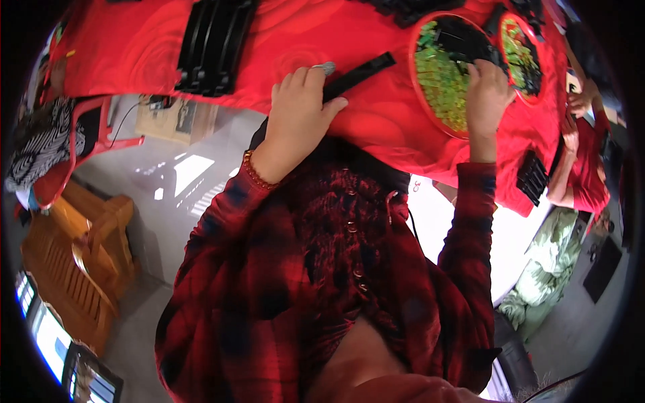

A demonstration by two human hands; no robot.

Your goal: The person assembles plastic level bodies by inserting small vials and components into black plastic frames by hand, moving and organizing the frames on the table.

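Observation:
My left hand [299, 114], with a beaded bracelet at the wrist, is closed around one end of a long black plastic strip [363, 74]. The strip slants up to the right over a red cloth; a small grey thing shows by the fingertips. To the right, my right hand [488, 94] reaches over a round red-rimmed tray [414, 74], fingers bent together in a pinch. Small yellow-green pieces [440, 91] fill much of this tray, with black parts [463, 39] heaped at its far side. What the right fingertips hold is too small to tell.
Several black strips [216, 47] lie stacked at the far left of the red-covered table [289, 40]. A second round tray [521, 57] stands right of the first. More black strips [532, 176] lie at the right edge, near another person's arms [564, 161]. A red chair [101, 127] stands left.

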